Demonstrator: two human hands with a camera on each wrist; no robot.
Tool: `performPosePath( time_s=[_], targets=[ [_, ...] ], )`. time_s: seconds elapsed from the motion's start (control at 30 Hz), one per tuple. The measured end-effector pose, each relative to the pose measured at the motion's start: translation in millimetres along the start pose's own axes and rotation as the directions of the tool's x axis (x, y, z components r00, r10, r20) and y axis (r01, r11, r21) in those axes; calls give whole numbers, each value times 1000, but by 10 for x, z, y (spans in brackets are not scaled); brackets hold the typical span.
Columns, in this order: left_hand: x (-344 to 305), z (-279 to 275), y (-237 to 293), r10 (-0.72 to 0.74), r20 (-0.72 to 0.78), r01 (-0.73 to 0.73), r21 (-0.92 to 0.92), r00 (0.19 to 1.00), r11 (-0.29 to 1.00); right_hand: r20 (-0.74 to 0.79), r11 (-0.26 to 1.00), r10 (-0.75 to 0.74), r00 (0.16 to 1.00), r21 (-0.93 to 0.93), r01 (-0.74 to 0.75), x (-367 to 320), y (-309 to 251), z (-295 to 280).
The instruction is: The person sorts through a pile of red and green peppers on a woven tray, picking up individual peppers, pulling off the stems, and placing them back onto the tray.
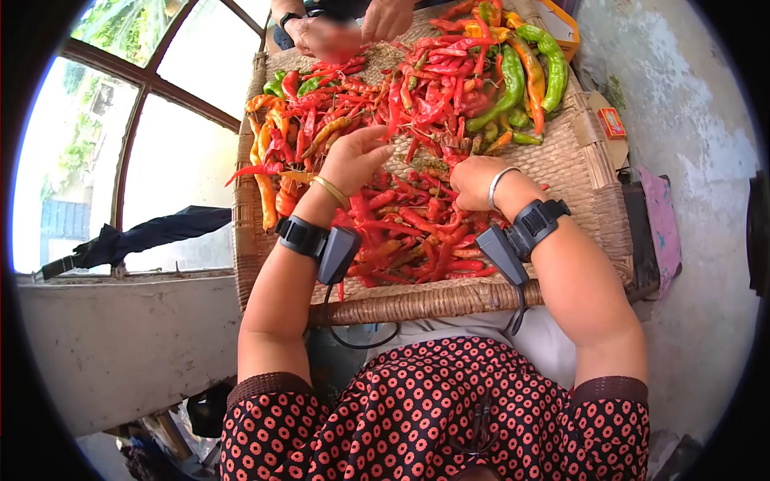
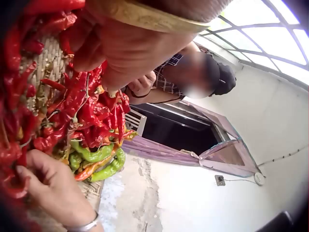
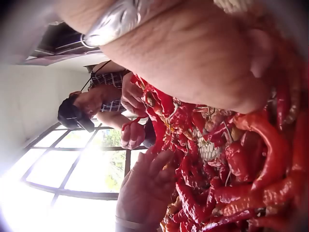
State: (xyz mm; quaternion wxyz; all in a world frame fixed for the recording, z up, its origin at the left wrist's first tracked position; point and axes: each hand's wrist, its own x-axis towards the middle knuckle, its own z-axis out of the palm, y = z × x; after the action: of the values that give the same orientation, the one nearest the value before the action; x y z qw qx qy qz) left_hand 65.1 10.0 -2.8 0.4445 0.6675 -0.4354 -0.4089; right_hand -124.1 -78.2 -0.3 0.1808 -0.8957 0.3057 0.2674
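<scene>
Many wrinkled red chili peppers [image 1: 433, 216] lie heaped on a woven tray [image 1: 561, 184]. My left hand [image 1: 353, 164] is over the left-middle of the heap, its fingers extended loosely toward the peppers; the right wrist view shows this left hand [image 3: 145, 186] beside the pile. On the right side of the heap, my right hand [image 1: 479, 183] reaches down among the peppers with bent fingers. In the left wrist view, thumb and fingers of the right hand [image 2: 60, 193] close on a red chili pepper [image 2: 17, 191]. Its fingertips are hidden in the right wrist view.
Large green peppers [image 1: 553, 68] and orange ones [image 1: 529, 76] lie at the tray's far right; more orange peppers [image 1: 265, 192] line its left edge. Across the tray, another person's hands [image 1: 387, 20] work; one hand holds a red pepper [image 3: 130, 124]. A folded umbrella [image 1: 152, 236] rests by the window.
</scene>
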Motion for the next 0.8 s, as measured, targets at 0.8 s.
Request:
performPosePath(
  time_s=[0.8],
  targets=[
    [-49,-150,82,222,336,-378,529,915,760,-103,845,-345,933,398,356,36,-1,43]
  ],
)
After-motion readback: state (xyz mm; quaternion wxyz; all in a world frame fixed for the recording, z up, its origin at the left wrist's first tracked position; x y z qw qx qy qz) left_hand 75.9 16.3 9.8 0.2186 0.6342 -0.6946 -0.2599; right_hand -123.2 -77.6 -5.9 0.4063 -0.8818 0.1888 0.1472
